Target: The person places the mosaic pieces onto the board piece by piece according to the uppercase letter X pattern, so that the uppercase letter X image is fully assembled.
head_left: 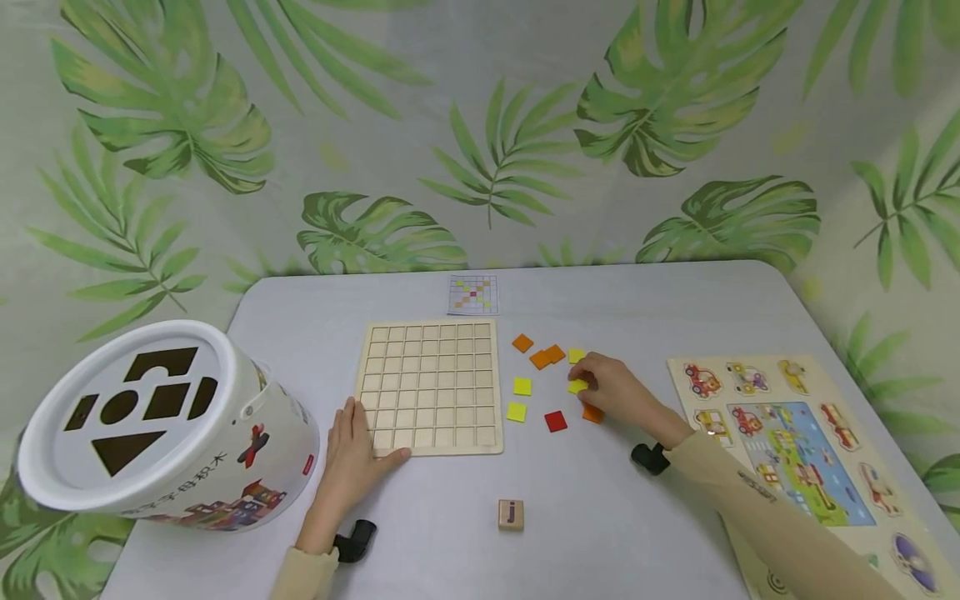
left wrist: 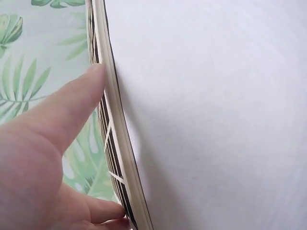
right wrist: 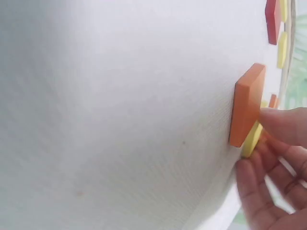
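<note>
My left hand [head_left: 352, 458] rests at the lower left corner of a pale wooden grid board [head_left: 431, 387], fingers along its left edge and thumb at its near edge. The board's squares hold no tiles. Right of the board, my right hand [head_left: 618, 392] pinches a yellow square tile [right wrist: 251, 140] between thumb and fingers, at table level. An orange tile [right wrist: 247, 103] lies just beside those fingers. Around them are another yellow tile [head_left: 577, 356], a red tile [head_left: 556, 421], two more yellow tiles [head_left: 522, 387] near the board, and several orange tiles [head_left: 522, 342] farther back.
A small printed pattern card [head_left: 473, 295] lies behind the board. A big white bucket [head_left: 288, 450] with shaped holes in its lid stands at left. In front sits a wooden letter block [head_left: 511, 515]. A picture puzzle board [head_left: 817, 392] lies at right, partly under my right forearm.
</note>
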Demonstrator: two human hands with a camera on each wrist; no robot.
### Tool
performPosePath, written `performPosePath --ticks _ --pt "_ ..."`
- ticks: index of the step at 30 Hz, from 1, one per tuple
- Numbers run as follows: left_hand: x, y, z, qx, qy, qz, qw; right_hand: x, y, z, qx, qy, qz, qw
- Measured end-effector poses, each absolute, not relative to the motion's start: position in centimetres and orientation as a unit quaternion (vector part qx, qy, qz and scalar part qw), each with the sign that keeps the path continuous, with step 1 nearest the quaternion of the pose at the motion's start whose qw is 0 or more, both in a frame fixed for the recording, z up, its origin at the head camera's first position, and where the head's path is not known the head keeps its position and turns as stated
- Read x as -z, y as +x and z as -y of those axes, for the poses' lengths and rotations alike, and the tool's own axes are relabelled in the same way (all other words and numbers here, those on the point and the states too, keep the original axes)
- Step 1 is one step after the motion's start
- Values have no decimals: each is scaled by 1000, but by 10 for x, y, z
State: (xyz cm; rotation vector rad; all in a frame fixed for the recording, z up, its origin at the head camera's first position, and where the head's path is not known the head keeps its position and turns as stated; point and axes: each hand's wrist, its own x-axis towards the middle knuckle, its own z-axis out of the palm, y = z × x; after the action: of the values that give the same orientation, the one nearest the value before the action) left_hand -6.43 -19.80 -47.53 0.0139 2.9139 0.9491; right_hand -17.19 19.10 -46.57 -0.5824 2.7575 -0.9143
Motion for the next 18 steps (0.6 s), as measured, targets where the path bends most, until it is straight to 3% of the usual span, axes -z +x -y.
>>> performPosePath --ticks 18 --pt "478 -64 201 -336 -7 -941 38 462 -189 -169 362 -243 -896 85"
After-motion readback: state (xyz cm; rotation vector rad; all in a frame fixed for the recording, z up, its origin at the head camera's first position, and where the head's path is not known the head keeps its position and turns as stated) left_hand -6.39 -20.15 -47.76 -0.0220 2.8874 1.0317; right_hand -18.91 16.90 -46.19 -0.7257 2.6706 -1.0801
